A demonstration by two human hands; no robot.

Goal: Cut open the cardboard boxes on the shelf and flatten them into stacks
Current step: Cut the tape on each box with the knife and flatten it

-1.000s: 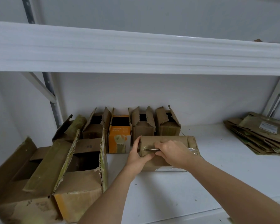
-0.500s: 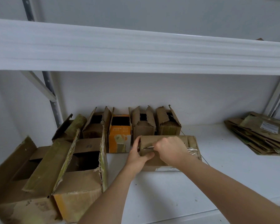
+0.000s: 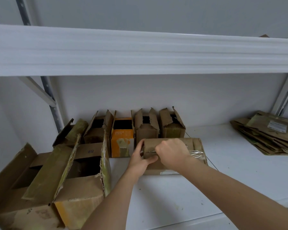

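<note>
A small brown cardboard box (image 3: 195,145) lies on its side on the white shelf (image 3: 223,176), with clear tape across its top. My left hand (image 3: 140,159) grips the box's left end, thumb on the front face. My right hand (image 3: 171,151) is closed in a fist over the top seam, holding a thin metal blade (image 3: 150,152) whose tip pokes out to the left along the tape line. A stack of flattened cardboard (image 3: 269,136) lies at the far right of the shelf.
Behind the box stands a row of opened small boxes, one orange and white (image 3: 122,138). Larger opened brown boxes (image 3: 70,176) fill the left side. An upper shelf beam (image 3: 140,52) crosses overhead. A thin wire (image 3: 212,162) runs along the shelf behind the box.
My right hand has slid leftward along the top seam of the box, drawing the blade toward the left end. My left hand holds the same grip.
</note>
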